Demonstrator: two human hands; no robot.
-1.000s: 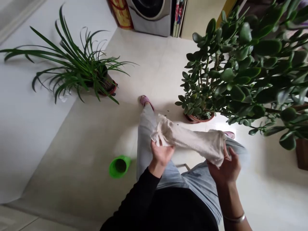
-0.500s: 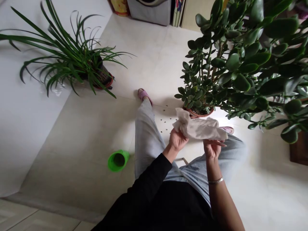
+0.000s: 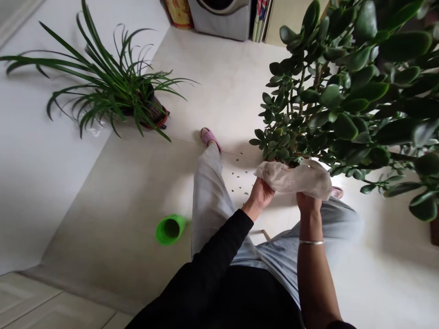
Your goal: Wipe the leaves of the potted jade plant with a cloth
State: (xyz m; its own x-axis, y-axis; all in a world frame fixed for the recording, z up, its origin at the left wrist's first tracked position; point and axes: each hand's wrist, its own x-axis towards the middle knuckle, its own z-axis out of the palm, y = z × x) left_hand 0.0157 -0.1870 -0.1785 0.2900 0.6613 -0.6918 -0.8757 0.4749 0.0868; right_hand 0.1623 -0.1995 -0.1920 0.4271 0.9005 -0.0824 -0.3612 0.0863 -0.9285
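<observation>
**Cloth held in two hands before a potted succulent, tiled room**

Item 1. Dark top and black sleeve (image 3: 219,237) on the left arm, nearest the camera; the right forearm is bare and wears a thin metal bangle (image 3: 311,242).

Item 2. Pale trousers (image 3: 209,192), legs spread apart. One pink slipper (image 3: 210,136) rests on the floor ahead. A second slipper (image 3: 338,193) shows only at its edge, beside the cloth.

Item 3. Left hand (image 3: 262,194), fingers closed on one end of an off-white cloth (image 3: 295,178). Right hand (image 3: 307,201), closed under the other end. The cloth is bunched between them and held above the knees. It sits just in front of the base of the succulent and hides most of the pot.

Item 4. Green plastic cup (image 3: 169,228), lying on its side on the floor left of the legs, mouth toward the camera.

Item 5. Floor (image 3: 219,91), glossy cream tile. A scatter of small dark bits (image 3: 240,178) lies between the legs.

Item 6. Large succulent (image 3: 343,91) with thick rounded leaves, filling the right side of the view.

Item 7. Grass-leaved plant (image 3: 113,91) in a dark pot with a red rim (image 3: 156,112), well apart to the left, against a white wall (image 3: 34,160).

Item 8. Grey front-loading machine (image 3: 222,13), at the far end of the room.
</observation>
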